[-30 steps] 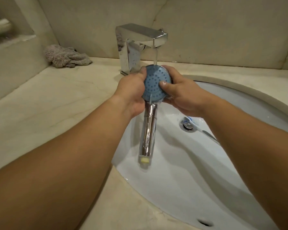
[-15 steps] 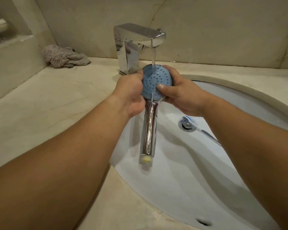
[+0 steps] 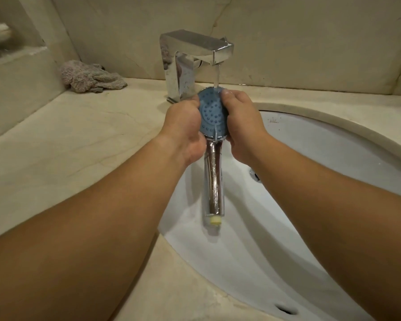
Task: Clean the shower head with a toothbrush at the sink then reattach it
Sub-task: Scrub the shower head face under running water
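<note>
The shower head [image 3: 212, 117] has a round blue face and a chrome handle that hangs down over the white sink [image 3: 333, 158]. Both hands hold it by the head under the stream running from the chrome faucet [image 3: 195, 56]. My left hand [image 3: 183, 126] grips its left rim, and my right hand [image 3: 241, 121] grips the right rim with the thumb lying across the blue face near the top. Water falls on the upper edge and a thin trickle runs off the bottom of the face. The toothbrush is hidden behind my right arm.
A crumpled grey cloth [image 3: 90, 77] lies on the beige stone counter [image 3: 79, 135] at the back left. The sink drain [image 3: 255, 176] shows just beside my right forearm. An overflow slot [image 3: 285, 310] sits in the near wall of the basin.
My right thumb has slid from the lower middle of the blue face up toward its top edge. The shower head stays under the stream, and my right arm now covers the toothbrush.
</note>
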Tool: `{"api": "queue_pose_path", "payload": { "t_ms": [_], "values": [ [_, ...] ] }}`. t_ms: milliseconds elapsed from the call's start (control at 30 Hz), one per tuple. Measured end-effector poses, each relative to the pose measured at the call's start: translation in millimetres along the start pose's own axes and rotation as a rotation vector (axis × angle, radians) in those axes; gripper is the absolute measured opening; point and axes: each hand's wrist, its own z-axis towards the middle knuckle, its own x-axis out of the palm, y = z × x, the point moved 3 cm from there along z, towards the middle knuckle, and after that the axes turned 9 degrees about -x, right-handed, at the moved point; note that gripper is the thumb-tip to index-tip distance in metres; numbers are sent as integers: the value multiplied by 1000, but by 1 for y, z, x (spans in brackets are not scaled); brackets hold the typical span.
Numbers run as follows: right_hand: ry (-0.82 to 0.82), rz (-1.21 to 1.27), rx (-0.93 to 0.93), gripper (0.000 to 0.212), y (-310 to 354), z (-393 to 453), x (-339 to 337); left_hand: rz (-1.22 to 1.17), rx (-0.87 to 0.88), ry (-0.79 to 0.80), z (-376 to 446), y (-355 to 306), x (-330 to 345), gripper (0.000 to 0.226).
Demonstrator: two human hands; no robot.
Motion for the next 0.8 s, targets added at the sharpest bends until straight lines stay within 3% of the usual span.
{"api": "queue_pose_path", "payload": {
  "t_ms": [367, 533, 667, 800],
  "values": [
    [-53, 1, 30, 35, 8, -8, -3, 39, -10, 18, -4, 5, 6, 33],
    [-61, -143, -35, 60, 7, -9, -5, -3, -72, 30, 1, 4, 4, 48],
    [14, -293, -100, 81, 11, -8, -7, -8, -83, 33, 6, 2, 0, 55],
    [208, -355, -92, 90, 13, -8, -15, -13, -74, 52, 5, -1, -1, 54]
  ]
}}
